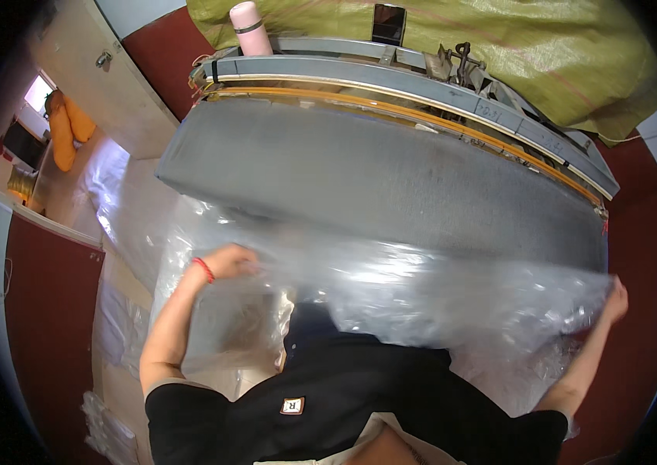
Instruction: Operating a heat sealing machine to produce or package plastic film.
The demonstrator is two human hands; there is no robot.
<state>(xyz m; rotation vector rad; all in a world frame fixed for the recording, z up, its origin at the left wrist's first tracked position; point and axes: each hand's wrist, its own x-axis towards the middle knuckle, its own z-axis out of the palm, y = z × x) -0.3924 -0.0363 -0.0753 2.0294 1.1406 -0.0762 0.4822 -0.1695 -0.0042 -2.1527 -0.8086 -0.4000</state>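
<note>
A wide sheet of clear plastic film [406,271] stretches between my two hands, in front of my body. My left hand [233,262], with a red band at the wrist, is closed on the film's left part, its fingers somewhat blurred. At the far right, my right hand [615,301] pinches the film's corner. The film's far edge lies along the near side of a long grey padded surface [375,170]. More of the film hangs down in folds toward my lap and on the left.
Behind the grey surface runs a metal frame [328,71] with an orange strip [390,108]. A pink bottle [251,29] and a dark phone [388,23] are at the back, before a yellow-green woven sheet [545,54]. An open door [103,85] stands left.
</note>
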